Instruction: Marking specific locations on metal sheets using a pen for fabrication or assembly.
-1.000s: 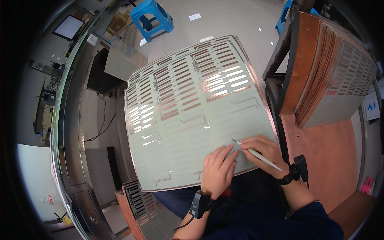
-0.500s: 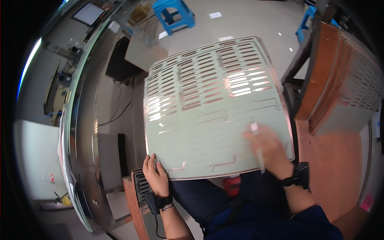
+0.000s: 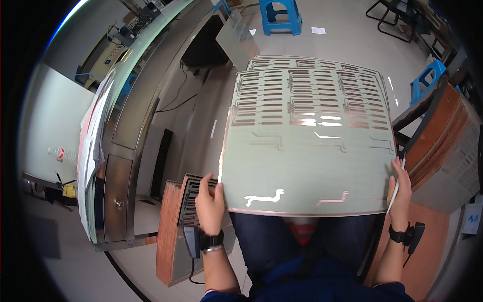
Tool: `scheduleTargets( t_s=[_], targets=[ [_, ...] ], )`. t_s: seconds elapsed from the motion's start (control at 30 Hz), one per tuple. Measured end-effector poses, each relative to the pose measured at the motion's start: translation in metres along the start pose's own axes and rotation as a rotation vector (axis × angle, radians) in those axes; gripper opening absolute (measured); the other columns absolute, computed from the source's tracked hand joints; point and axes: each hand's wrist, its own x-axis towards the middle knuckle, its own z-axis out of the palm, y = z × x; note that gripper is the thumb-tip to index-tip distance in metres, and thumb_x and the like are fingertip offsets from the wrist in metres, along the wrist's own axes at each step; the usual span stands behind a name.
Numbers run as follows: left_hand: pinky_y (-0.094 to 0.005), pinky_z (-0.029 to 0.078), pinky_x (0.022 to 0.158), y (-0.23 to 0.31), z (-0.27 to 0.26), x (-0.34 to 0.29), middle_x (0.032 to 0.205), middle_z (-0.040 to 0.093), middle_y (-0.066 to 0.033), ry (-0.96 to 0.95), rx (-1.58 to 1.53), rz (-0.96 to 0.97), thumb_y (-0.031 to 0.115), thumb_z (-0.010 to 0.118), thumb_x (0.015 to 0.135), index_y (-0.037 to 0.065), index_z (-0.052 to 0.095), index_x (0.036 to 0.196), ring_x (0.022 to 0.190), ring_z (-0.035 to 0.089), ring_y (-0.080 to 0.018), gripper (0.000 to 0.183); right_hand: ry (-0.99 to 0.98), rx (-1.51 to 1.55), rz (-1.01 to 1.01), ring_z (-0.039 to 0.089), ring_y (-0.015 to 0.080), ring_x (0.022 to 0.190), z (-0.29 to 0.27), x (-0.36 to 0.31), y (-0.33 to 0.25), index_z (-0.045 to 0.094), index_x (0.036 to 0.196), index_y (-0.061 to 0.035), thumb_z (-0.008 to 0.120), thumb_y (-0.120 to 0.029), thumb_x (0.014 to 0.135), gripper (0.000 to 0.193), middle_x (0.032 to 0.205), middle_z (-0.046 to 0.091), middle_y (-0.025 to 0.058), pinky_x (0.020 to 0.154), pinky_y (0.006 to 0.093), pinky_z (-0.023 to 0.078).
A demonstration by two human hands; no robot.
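Note:
A large pale green circuit board panel (image 3: pixel 302 171) with copper-coloured tracks lies tilted over my lap. Its upper part carries rows of slot-like copper pads, some glinting. Another similar panel (image 3: pixel 322 62) shows past its far edge. At the near left corner, my left hand (image 3: pixel 210 204) is closed on the panel's edge, thumb by the rim. My right hand (image 3: pixel 401 196) grips the opposite edge, its fingers partly hidden along the side. A slim white pen-like stick (image 3: pixel 395 189) is also held in that right hand.
More panels stand stacked on edge at the lower left (image 3: pixel 171 236) and at the right (image 3: pixel 443 136). A metal-fronted workbench (image 3: pixel 118 196) with drawers runs along the left. Blue stools (image 3: pixel 282 20) stand on the floor beyond, and a cable hangs by the bench.
My right hand has gone from over the panel's surface to its right edge, keeping the white stick. The panel now appears further right in view. My left hand remains at the left edge.

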Motion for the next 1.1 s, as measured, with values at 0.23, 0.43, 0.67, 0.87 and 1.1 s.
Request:
scheduleTargets(
  t_s=[0.23, 0.43, 0.67, 0.87, 1.1],
  targets=[
    [-0.0217, 0.043, 0.040, -0.033, 0.017, -0.089, 0.063, 0.056, 0.0012, -0.400, -0.668, -0.334, 0.014, 0.061, 0.102, 0.001, 0.057, 0.101, 0.048, 0.052, -0.0051, 0.014, -0.011, 0.197, -0.029, 0.063, 0.0306, 0.119, 0.005, -0.006, -0.045, 0.056, 0.136, -0.0005, 0.047, -0.017, 0.106, 0.036, 0.131, 0.065, 0.0190, 0.103, 0.0375, 0.047],
    [-0.0203, 0.043, 0.045, -0.041, 0.022, -0.103, 0.065, 0.057, 0.0034, -0.507, -0.773, -0.351, 0.020, 0.057, 0.105, 0.001, 0.060, 0.096, 0.053, 0.052, -0.0026, 0.021, -0.374, 0.613, -0.257, 0.067, 0.0290, 0.086, 0.037, -0.016, -0.131, 0.074, 0.106, -0.0001, 0.062, -0.012, 0.093, 0.021, 0.095, 0.071, 0.0158, 0.077, 0.0368, 0.054],
    [-0.0202, 0.039, 0.048, -0.051, 0.029, -0.103, 0.062, 0.056, 0.0037, -0.449, -0.721, -0.226, 0.023, 0.056, 0.106, 0.002, 0.062, 0.089, 0.052, 0.050, -0.0025, 0.027, -0.642, 0.690, -0.582, 0.068, 0.0234, 0.089, 0.051, -0.046, -0.166, 0.072, 0.104, -0.0075, 0.075, -0.001, 0.076, 0.028, 0.099, 0.072, 0.0051, 0.081, 0.0344, 0.052],
    [-0.0209, 0.041, 0.046, -0.055, 0.033, -0.099, 0.060, 0.057, 0.0028, -0.464, -0.872, -0.306, 0.025, 0.054, 0.107, 0.003, 0.061, 0.085, 0.050, 0.053, -0.0046, 0.031, -0.608, 0.644, -0.668, 0.067, 0.0208, 0.091, 0.065, -0.062, -0.188, 0.071, 0.106, -0.0096, 0.078, 0.000, 0.074, 0.034, 0.103, 0.071, 0.0024, 0.082, 0.0340, 0.051],
    [-0.0190, 0.043, 0.046, -0.057, 0.031, -0.099, 0.066, 0.061, 0.0025, -0.541, -0.968, -0.336, 0.025, 0.056, 0.105, 0.003, 0.063, 0.093, 0.054, 0.056, -0.0031, 0.026, -0.606, 0.614, -0.709, 0.067, 0.0219, 0.095, 0.084, -0.062, -0.200, 0.070, 0.108, -0.0089, 0.078, 0.001, 0.074, 0.036, 0.107, 0.071, 0.0034, 0.085, 0.0349, 0.051]
  ],
)
